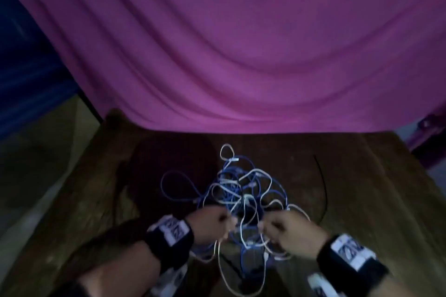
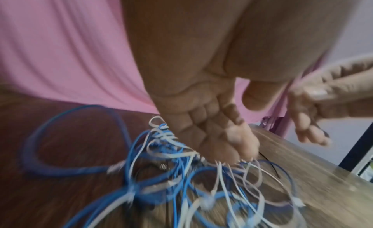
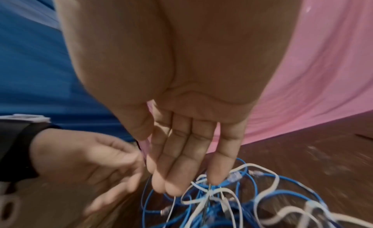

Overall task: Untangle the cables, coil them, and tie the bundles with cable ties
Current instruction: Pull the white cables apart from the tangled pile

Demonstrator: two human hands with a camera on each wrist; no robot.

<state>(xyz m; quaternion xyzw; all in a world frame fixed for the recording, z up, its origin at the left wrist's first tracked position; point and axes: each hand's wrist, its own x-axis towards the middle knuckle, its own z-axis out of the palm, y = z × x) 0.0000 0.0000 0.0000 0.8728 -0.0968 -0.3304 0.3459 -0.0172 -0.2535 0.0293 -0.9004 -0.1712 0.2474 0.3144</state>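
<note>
A tangle of blue and white cables (image 1: 241, 190) lies on a dark brown wooden table (image 1: 362, 200). Both hands hover at its near side. My left hand (image 1: 224, 224) reaches down with bent fingers (image 2: 240, 148) whose tips touch white strands of the cables (image 2: 181, 175); the thumb stands apart and grips nothing. My right hand (image 1: 272, 229) points its straight fingers (image 3: 181, 172) down, their tips resting on white strands of the cables (image 3: 232, 193). In the right wrist view the left hand (image 3: 96, 164) shows loosely spread fingers. All views are blurred.
A pink cloth (image 1: 241, 55) hangs down to the table's far edge behind the tangle. A thin black strand (image 1: 323, 181) curves on the table right of the cables. A blue surface (image 1: 24, 67) stands at far left. The table's left edge drops to a lighter floor.
</note>
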